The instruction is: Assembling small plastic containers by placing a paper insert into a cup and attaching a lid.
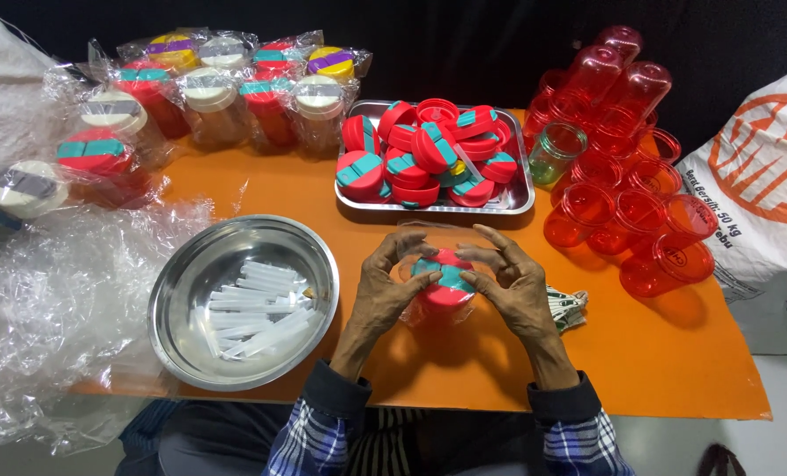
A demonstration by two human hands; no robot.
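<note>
Lidded jar: a red jar with a red-and-teal lid [444,275] is held between both hands on the orange table [658,353], directly in front of the body; thin clear film appears to be wrapped around it.
Left hand: the left hand [385,286] is curled against the jar's left side, fingertips pressed on the lid's rim.
Right hand: the right hand [512,286] is clasped on the right side, fingers arched over the top.
Handling: the jar is judged light, stiff plastic, likely slippery under the film; a grip at the lid's rim from both sides looks soundest.
Left of the hands: a round steel bowl [191,264] holding clear plastic tubes is set close by, with loose plastic sheeting [50,300] further out.
Beyond the hands: a steel tray [521,198] piled with red lids is placed just ahead; wrapped jars [213,101] are lined up behind it to the left.
Right of the hands: empty red jars [631,185] are stacked, well apart from the hands.
</note>
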